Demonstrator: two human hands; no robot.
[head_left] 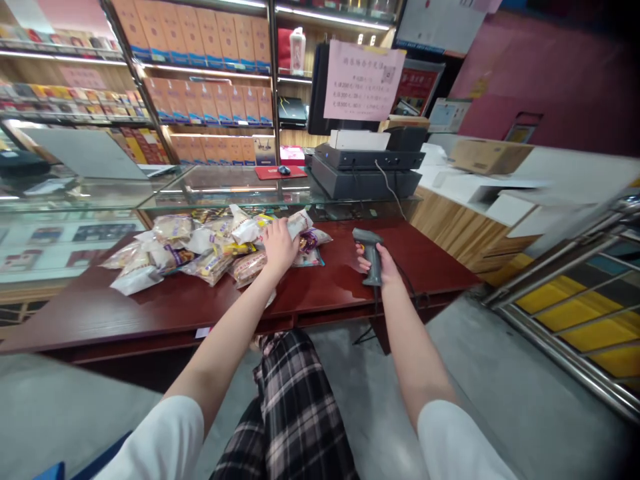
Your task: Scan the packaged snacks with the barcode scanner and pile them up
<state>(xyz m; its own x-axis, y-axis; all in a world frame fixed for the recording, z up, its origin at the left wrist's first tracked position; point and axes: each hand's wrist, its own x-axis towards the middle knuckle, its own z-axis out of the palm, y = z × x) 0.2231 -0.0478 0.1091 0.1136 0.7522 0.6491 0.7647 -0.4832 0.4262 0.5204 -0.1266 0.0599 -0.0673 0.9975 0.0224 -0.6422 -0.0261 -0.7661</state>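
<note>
My left hand [280, 245] is closed over a white snack package [299, 224] at the right side of a heap of bagged snacks [213, 264]. The heap spreads over the left and middle of the dark red table [320, 293]. Right of it, my right hand [384, 265] grips the handle of a grey barcode scanner [371, 250], held upright above the table with its head pointing left. A cable hangs from the scanner's base. A purple package [313, 239] lies just right of my left hand.
Behind the table stands a glass counter [215, 180] with a red mouse pad [267, 173], a laptop [93, 152] and a black register [367, 177]. Boxed goods fill the shelves behind. A metal railing [565, 333] runs at the right.
</note>
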